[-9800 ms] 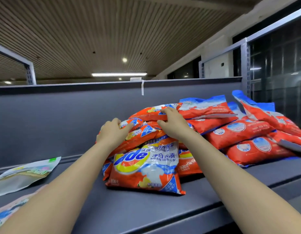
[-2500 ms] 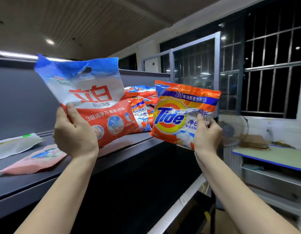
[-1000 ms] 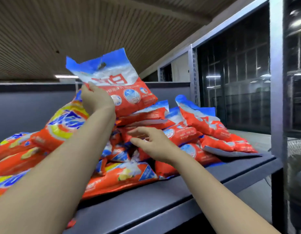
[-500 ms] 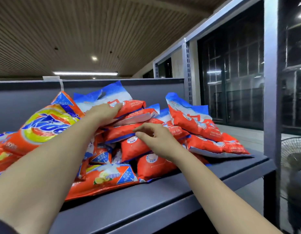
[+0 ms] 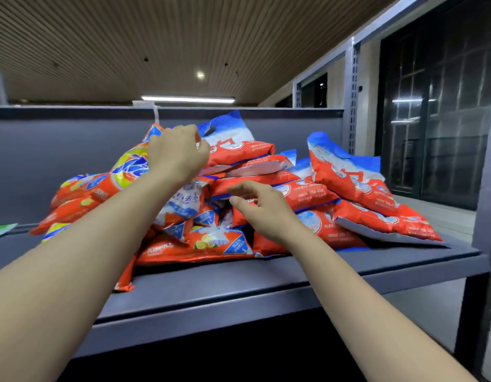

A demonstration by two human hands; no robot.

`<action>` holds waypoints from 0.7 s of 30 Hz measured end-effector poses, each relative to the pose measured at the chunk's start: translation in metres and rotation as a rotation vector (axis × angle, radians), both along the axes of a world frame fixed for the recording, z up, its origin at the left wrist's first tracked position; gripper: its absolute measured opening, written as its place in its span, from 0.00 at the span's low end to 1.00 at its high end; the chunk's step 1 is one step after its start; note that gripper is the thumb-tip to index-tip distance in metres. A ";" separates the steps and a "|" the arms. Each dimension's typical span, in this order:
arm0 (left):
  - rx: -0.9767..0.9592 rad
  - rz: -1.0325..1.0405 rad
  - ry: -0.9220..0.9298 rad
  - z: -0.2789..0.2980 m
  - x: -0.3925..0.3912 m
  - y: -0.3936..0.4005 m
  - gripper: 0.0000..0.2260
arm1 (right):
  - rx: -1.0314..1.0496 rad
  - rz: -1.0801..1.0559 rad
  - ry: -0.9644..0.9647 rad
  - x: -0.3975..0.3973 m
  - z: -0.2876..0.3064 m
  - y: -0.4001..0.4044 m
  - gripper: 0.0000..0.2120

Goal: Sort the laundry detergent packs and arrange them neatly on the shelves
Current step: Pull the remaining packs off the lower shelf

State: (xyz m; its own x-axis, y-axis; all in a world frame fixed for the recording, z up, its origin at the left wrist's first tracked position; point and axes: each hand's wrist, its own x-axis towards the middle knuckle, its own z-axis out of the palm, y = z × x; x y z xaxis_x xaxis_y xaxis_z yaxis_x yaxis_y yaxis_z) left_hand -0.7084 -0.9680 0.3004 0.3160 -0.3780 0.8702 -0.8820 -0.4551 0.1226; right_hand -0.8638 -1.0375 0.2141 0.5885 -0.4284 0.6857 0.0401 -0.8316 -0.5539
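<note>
1. Orange, red and blue detergent packs (image 5: 238, 213) sit in one loose heap on the dark grey shelf (image 5: 238, 288), stacked against its back panel (image 5: 59, 161).
2. Left half of the heap: orange packs with a yellow-blue swirl logo (image 5: 128, 166), lying tilted and overlapping.
3. Right half: red packs with blue-white tops, layered roughly flat. One leaning pack (image 5: 346, 175) rests tilted against the right side of the stack.
4. Top pack (image 5: 238, 144), red with a blue-white top, lies on the peak of the heap.
5. Left hand (image 5: 175, 155) is raised at the peak, fingers curled, thumb and fingertips closing near the left edge of the top pack. Contact is hidden behind the hand, so I cannot tell if it actually has a grip.
6. Right hand (image 5: 263, 210) hovers low at the middle of the heap, over the red packs. Fingers half bent, thumb apart from them, nothing held.
7. Both forearms are bare, reaching in from the lower edge of the view.
8. White-green flat packet edge (image 5: 1, 230) lies on the shelf at far left, well apart from the heap.
9. Grey slotted upright (image 5: 351, 97) stands at the right rear of the shelf. Dark barred windows (image 5: 442, 119) are behind it.
</note>
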 end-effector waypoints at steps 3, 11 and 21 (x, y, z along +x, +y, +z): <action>0.013 0.067 -0.015 -0.012 0.006 0.027 0.12 | -0.003 0.020 0.008 0.006 -0.002 0.013 0.11; 0.060 0.058 0.111 -0.046 0.028 0.092 0.11 | -0.052 -0.018 0.172 0.039 -0.018 0.055 0.23; 0.215 -0.028 0.233 -0.057 0.012 0.110 0.14 | -0.420 -0.713 0.279 0.054 -0.021 0.054 0.14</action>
